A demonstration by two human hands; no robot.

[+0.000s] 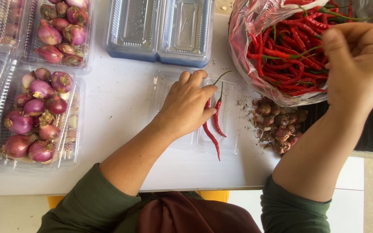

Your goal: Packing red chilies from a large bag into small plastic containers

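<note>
My left hand [187,105] rests palm down on an open clear plastic clamshell tray [229,108] at the middle of the white table, its fingers touching red chillies [216,118] that lie in the tray. My right hand [359,64] is raised at the right, fingers curled at the mouth of a clear plastic bag [247,26] full of long red chillies [288,56] with green stems. Whether it grips a chilli is hidden by the fingers.
A clear tray of purple shallots [35,116] sits at the left, another shallot tray [61,30] behind it. A stack of empty clear trays [160,30] stands at the back. A small heap of loose shallots and peel [279,125] lies below the bag.
</note>
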